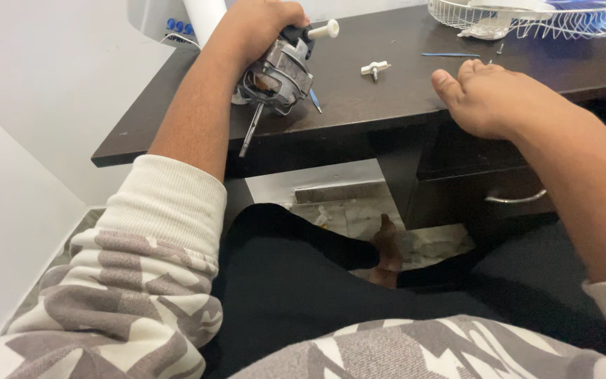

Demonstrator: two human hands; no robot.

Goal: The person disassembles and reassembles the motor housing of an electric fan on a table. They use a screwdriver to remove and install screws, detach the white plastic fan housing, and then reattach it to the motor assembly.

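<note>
My left hand [257,28] grips a grey fan motor [280,76] on the dark wooden desk [177,105]. The motor's metal shaft points down over the desk's front edge, and a white knob [325,30] sticks out of its top. My right hand [492,98] rests palm down on the desk's front edge with its fingers loosely apart and nothing in it. A small white T-shaped nut [374,69] lies on the desk between the two hands. A thin blue tool [315,100] lies just right of the motor.
A white wire fan grille [541,21] lies at the desk's back right. A thin blue stick [450,55] and a small screw [500,48] lie in front of it. A drawer with a metal handle [517,199] sits under the desk. My legs and a bare foot [387,249] are below.
</note>
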